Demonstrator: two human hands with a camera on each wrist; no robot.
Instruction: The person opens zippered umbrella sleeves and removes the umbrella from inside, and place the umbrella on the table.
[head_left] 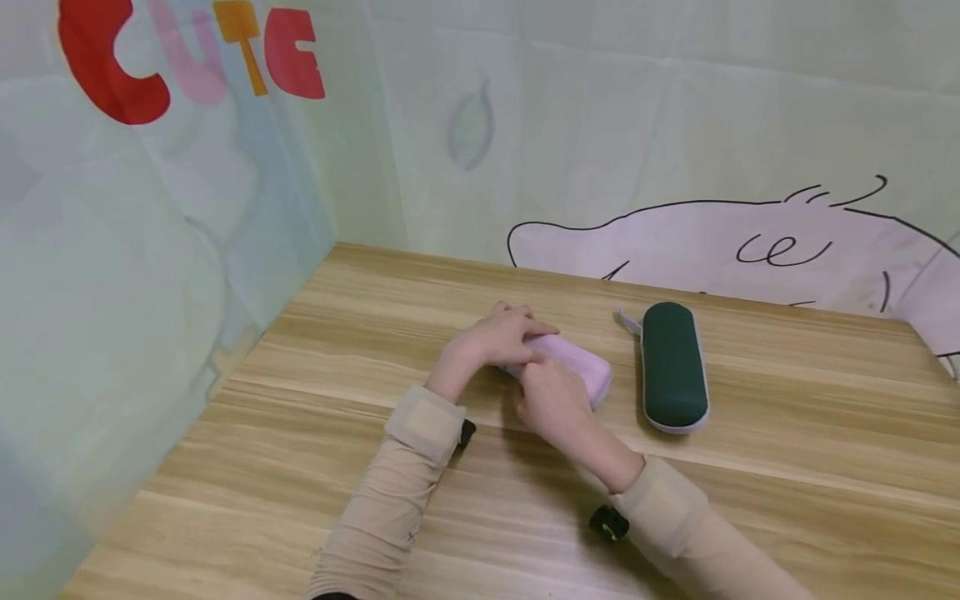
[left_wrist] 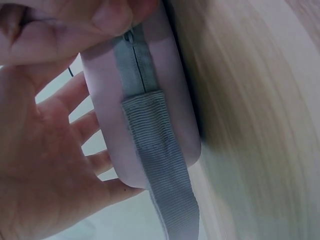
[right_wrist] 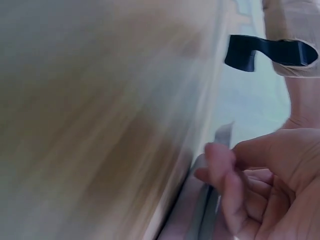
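Note:
A pale pink zip case (head_left: pixel 573 363) lies on the table. A grey zip and a ribbed grey strap (left_wrist: pixel 160 140) run along its side in the left wrist view. My left hand (head_left: pixel 498 335) grips the strap end of the case from above, its fingers on the far side (left_wrist: pixel 55 160). At the near side, my right hand (head_left: pixel 553 396) has curled fingers and pinches the small zip pull (left_wrist: pixel 129 36). In the right wrist view, the right hand (right_wrist: pixel 255 195) sits at the zip line (right_wrist: pixel 202 215); its fingertips partly hide the pull.
To the right lies a dark green case (head_left: pixel 675 367) with pale trim and a strap (head_left: pixel 630 322) at its far left side. The wooden table (head_left: pixel 810 433) meets a printed cloth backdrop (head_left: pixel 585 117) at the back and left. Black wrist camera mounts (head_left: pixel 609 522) hang under both wrists.

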